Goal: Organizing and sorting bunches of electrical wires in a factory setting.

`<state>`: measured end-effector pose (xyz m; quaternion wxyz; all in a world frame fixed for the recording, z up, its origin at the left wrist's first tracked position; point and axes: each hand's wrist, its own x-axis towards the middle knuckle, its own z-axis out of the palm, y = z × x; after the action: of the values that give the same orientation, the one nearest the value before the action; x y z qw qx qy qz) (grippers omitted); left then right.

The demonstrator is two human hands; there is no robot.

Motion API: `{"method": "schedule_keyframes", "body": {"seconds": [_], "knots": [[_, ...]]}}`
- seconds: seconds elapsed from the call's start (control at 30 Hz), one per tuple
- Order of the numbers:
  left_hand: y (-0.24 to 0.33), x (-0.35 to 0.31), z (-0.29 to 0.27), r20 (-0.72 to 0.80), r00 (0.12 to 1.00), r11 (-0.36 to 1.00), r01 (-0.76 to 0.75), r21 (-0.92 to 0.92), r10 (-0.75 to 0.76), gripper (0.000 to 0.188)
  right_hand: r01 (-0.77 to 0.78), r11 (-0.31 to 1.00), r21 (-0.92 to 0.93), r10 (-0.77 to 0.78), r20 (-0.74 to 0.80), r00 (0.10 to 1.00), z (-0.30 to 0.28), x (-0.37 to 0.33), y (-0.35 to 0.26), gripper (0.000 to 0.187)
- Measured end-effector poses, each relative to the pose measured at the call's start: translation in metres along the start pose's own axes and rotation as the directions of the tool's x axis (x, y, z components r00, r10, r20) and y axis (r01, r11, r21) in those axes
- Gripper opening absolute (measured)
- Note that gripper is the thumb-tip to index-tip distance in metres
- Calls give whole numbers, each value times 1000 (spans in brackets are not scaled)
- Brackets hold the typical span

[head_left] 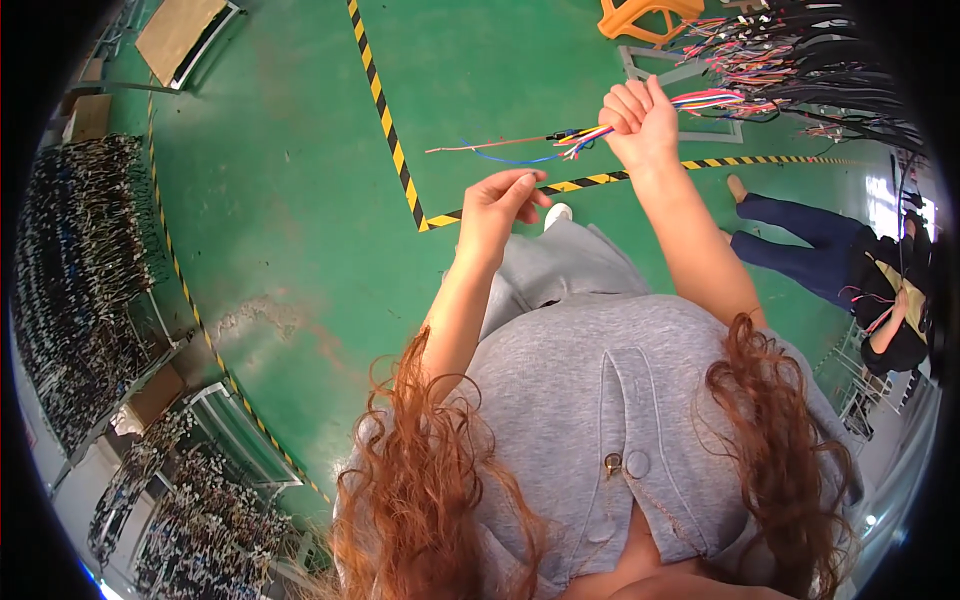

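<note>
Wire bundle [708, 99] in right hand [640, 122], left hand [500, 202] near it, cables [85, 260] far left.

Green floor [300, 180]: bright, fairly evenly lit, paler in patches toward the lower left, with only soft shadows
Patch at the right rim [884, 205]: blown out to white, detail lost in glare
Left hand [500, 200]: well lit, clear in outline
Right hand [640, 120]: bright, gently shaded, no strong blur
Wires [710, 99]: distinct in colour, too fine to separate within the bundle
Cable racks at left [85, 280]: darker, merging into dense speckle
Striped tape at left [175, 265]: bowed by the fisheye
Co-worker at right [815, 235]: tipped sideways, stretched, soft in detail
Corners: black, cut off by the round lens edge
</note>
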<state>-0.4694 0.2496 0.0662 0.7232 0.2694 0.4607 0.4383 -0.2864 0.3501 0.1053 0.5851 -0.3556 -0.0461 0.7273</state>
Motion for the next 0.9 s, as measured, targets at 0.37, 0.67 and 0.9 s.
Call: {"method": "schedule_keyframes", "body": {"seconds": [0.37,0.67,0.9], "knots": [[18,5,14,53,996,996,-80,44,77,19,-79,986,149,52,177,983,4,-2,-6,48],[25,3,35,-40,992,986,-116,120,121,11,-39,996,86,23,182,983,11,-9,4,48],[23,-1,6,-144,971,960,-153,237,190,12,-41,985,168,6,205,979,5,-6,-11,47]]}}
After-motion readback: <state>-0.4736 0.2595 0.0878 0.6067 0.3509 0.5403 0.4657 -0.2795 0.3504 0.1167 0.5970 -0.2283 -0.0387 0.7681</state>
